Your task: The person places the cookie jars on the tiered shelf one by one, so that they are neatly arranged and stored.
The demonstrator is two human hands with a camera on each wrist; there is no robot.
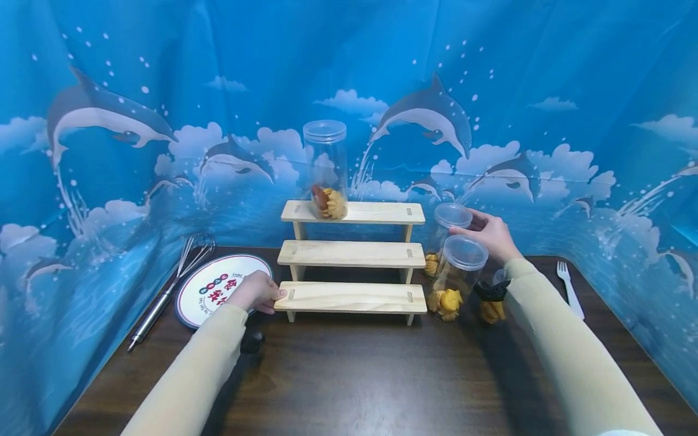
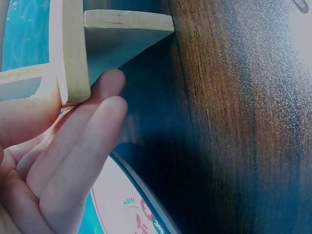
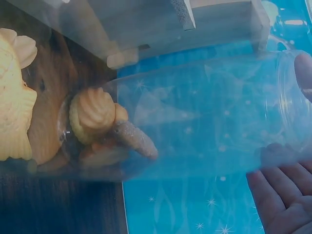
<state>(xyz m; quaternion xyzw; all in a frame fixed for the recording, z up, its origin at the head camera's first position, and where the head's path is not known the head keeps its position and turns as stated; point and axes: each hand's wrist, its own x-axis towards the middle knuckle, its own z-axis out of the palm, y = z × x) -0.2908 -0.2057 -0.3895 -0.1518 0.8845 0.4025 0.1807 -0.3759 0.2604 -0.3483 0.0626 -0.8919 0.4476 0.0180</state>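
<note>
A three-tier wooden shelf stand (image 1: 349,297) sits on the table. My left hand (image 1: 256,292) pinches the left end of its lowest board; in the left wrist view the thumb lies on one face of the board (image 2: 74,53) and fingers on the other. To the right of the stand, my right hand (image 1: 493,237) holds a clear lidded jar (image 1: 452,217) near its top. Cookies (image 3: 95,114) lie at this jar's bottom in the right wrist view. In front of it stands a second clear jar (image 1: 465,253) with cookies. A third jar (image 1: 326,151) with cookies stands on the top tier.
On the left, a round white plate (image 1: 202,284) with red lettering lies beside a whisk (image 1: 169,290). A smaller container with cookies (image 1: 492,310) is partly hidden by the right wrist. A white fork (image 1: 569,289) lies far right. Behind hangs a blue dolphin-print cloth (image 1: 229,72).
</note>
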